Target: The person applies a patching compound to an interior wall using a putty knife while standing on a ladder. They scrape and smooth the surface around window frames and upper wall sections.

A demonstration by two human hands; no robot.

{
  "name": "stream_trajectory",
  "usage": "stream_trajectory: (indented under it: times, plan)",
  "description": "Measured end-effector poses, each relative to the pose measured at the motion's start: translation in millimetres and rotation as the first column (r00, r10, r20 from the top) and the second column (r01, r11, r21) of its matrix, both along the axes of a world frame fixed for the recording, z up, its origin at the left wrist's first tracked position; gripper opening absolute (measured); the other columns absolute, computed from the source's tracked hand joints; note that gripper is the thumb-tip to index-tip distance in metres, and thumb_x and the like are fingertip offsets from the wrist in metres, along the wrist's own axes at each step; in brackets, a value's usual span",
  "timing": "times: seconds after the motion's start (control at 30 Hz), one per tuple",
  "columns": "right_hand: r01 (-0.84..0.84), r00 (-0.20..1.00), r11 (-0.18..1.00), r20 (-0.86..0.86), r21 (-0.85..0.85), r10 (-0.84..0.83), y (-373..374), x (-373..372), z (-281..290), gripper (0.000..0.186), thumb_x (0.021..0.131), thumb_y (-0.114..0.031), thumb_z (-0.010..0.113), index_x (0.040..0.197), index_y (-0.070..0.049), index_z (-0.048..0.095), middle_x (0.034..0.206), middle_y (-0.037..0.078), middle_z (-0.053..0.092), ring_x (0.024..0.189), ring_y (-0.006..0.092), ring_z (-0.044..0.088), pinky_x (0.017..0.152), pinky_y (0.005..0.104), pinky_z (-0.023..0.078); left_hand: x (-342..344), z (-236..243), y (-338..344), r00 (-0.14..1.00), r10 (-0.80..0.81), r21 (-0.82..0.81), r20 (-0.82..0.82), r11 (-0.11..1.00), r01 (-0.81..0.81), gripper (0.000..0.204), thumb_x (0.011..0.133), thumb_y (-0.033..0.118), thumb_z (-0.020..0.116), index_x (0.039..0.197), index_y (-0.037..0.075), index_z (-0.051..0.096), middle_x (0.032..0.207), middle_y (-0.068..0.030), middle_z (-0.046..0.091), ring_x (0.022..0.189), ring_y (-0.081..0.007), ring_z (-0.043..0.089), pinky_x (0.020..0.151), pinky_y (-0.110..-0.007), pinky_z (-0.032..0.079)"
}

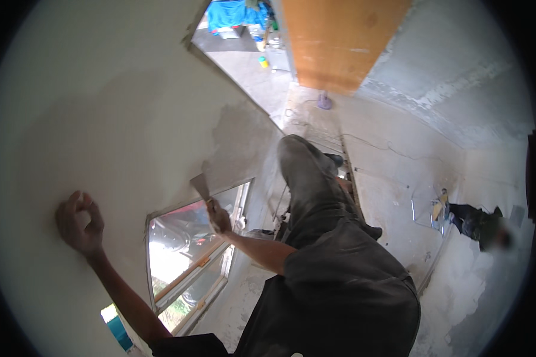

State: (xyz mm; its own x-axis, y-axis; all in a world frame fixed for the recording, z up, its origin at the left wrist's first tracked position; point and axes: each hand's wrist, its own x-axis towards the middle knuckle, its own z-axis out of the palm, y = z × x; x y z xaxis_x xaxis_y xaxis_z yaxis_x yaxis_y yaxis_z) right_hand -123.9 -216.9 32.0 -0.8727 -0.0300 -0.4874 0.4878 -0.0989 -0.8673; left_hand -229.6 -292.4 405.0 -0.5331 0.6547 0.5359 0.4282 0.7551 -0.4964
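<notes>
My right hand (220,220) is closed round the handle of a putty knife (201,186). The knife's broad blade points up and left, at the wall just above the window opening. At far left, beside the pale plastered wall (119,143), my left hand (80,225) has its fingers curled into a ring with the tips together. Whether a small thing sits between those fingertips I cannot make out. A darker, damp-looking plaster patch (238,137) spreads on the wall above the putty knife.
Below my right hand is a window (187,247) with a wooden frame. A doorway (235,65) and an orange-brown door panel (336,44) are at the top. On the floor lies a cable (393,149). Another person (479,226) is at right beside a metal stepladder (432,214).
</notes>
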Motion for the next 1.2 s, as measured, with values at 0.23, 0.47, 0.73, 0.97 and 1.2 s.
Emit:
stream_trajectory:
  times: [0.23,0.47,0.73,0.97,1.2]
  plan:
    - [0.155,0.978,0.988,-0.142,0.017,-0.151,18,-55,4,0.047,0.092,-0.038,0.039,0.124,-0.004,0.042,0.078,0.024,0.057,0.07,0.0358,0.059,0.061,0.0385,0.043,2,1,7,1.0,-0.022,0.066,0.012,0.998,0.022,0.019,0.075,0.003,0.065,0.091,0.006,0.057,0.057,0.0006,0.045,0.05,-0.0131,0.043,0.051,-0.028,0.036]
    - [0.013,0.997,1.0,-0.078,0.015,-0.011,14,-21,-1,0.05,0.092,-0.041,0.037,0.128,-0.006,0.04,0.095,0.026,0.059,0.086,0.0361,0.06,0.069,0.0373,0.045,5,3,12,0.999,0.032,0.055,-0.01,0.998,-0.031,0.016,0.074,0.004,0.065,0.087,0.007,0.056,0.055,0.0008,0.042,0.048,-0.0127,0.041,0.051,-0.028,0.035]
    - [0.017,0.986,1.0,-0.168,-0.008,-0.018,62,-83,10,0.043,0.092,-0.037,0.043,0.118,-0.004,0.048,0.065,0.012,0.05,0.059,0.0138,0.046,0.056,0.0288,0.039,1,3,17,1.0,0.003,0.048,-0.002,0.999,-0.002,0.014,0.074,0.005,0.065,0.085,0.006,0.056,0.054,0.0,0.041,0.048,-0.0137,0.041,0.05,-0.029,0.034]
    - [0.051,0.97,0.999,-0.237,0.006,-0.048,22,-30,-28,0.046,0.09,-0.034,0.047,0.127,-0.007,0.042,0.064,0.015,0.051,0.057,0.023,0.051,0.052,0.0342,0.039,3,3,16,1.0,-0.025,0.073,-0.003,0.997,0.025,0.014,0.074,0.005,0.065,0.084,0.007,0.056,0.054,0.0003,0.039,0.047,-0.0136,0.04,0.048,-0.029,0.033]
    - [-0.02,0.973,0.999,-0.227,0.044,0.03,33,-23,-24,0.047,0.089,-0.035,0.049,0.125,-0.005,0.043,0.07,0.022,0.057,0.063,0.0356,0.058,0.056,0.0405,0.042,4,3,17,1.0,0.019,0.045,0.007,0.999,-0.02,0.013,0.075,0.005,0.064,0.084,0.007,0.056,0.053,0.0006,0.039,0.046,-0.0125,0.04,0.049,-0.028,0.032]
